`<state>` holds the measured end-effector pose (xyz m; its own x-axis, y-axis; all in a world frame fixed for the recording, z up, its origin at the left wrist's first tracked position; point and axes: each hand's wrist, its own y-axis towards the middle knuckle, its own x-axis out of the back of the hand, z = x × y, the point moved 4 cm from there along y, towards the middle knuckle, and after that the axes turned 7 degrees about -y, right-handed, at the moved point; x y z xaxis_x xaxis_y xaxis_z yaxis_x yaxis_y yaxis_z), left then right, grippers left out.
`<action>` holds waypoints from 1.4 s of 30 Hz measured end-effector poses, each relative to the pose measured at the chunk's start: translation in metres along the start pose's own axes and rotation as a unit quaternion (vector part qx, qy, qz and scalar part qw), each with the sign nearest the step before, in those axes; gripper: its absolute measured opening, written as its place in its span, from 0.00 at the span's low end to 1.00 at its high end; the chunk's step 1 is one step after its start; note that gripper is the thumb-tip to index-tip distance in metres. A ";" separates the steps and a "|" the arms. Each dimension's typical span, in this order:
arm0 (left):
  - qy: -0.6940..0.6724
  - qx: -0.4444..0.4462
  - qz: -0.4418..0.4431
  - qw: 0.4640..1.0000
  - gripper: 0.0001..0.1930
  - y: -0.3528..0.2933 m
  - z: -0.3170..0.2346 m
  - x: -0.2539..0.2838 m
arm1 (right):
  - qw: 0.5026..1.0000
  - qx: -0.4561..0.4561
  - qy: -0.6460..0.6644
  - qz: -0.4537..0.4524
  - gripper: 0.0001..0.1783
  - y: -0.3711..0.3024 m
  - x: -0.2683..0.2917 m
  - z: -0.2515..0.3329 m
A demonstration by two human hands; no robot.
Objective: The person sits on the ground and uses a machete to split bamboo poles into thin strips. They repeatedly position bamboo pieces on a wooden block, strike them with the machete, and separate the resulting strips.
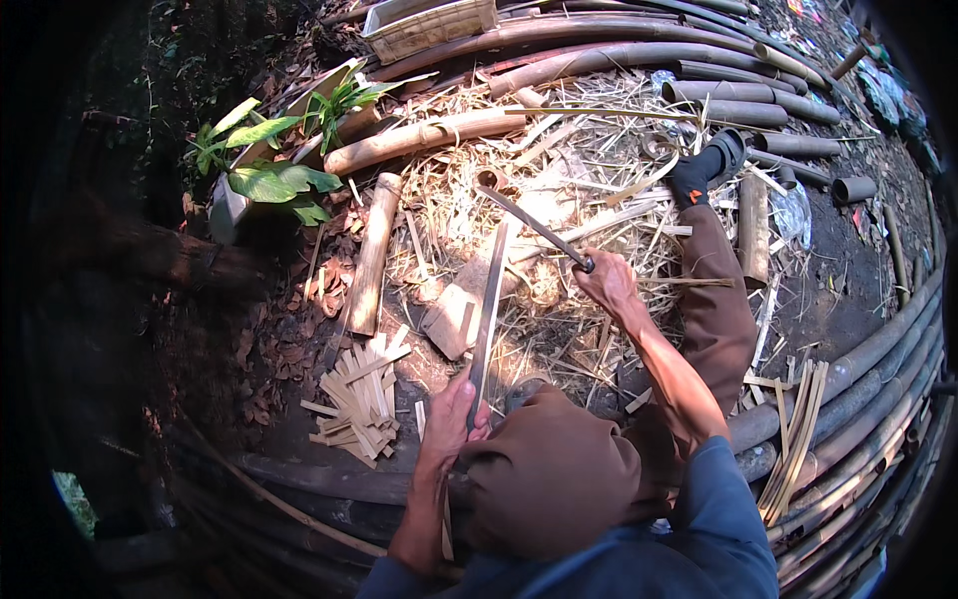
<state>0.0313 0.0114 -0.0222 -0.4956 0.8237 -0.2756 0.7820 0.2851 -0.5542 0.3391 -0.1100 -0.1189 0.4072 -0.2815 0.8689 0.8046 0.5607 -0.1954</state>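
My left hand (456,411) is closed around the lower end of a long, narrow bamboo strip (489,309), which points up and away from me. In my right hand (609,283) is a knife (534,227), gripped by its handle. Its long blade slants up to the left, the tip beyond the strip's far end. From this angle I cannot tell whether blade and strip touch. Beneath the strip a wooden block (451,321) rests on the ground. Left of it lies a heap of short, flat bamboo slats (361,399).
Pale shavings (589,170) cover the ground ahead. Thick bamboo poles (619,58) lie at the far side, with a crate (429,28) behind. More poles (858,369) and long strips (796,439) lie at right. A bamboo section (375,255) and leafy plants (274,180) are at left.
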 end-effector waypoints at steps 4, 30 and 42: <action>0.042 0.094 0.067 0.992 0.25 -0.008 0.031 0.013 | 0.984 0.154 0.072 -0.059 0.15 -0.039 0.003 0.035; 0.006 -0.001 -0.080 0.997 0.15 0.056 0.023 0.007 | 0.973 0.229 -0.021 -0.033 0.11 -0.056 -0.009 0.071; -0.041 -0.036 -0.033 0.998 0.16 0.055 -0.002 0.005 | 0.960 0.276 0.035 -0.021 0.14 -0.091 -0.013 0.071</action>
<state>0.0728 0.0319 -0.0522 -0.5743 0.7593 -0.3060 0.7703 0.3746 -0.5161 0.2299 -0.1028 -0.0798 0.4232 -0.3530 0.8345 0.4775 0.8696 0.1257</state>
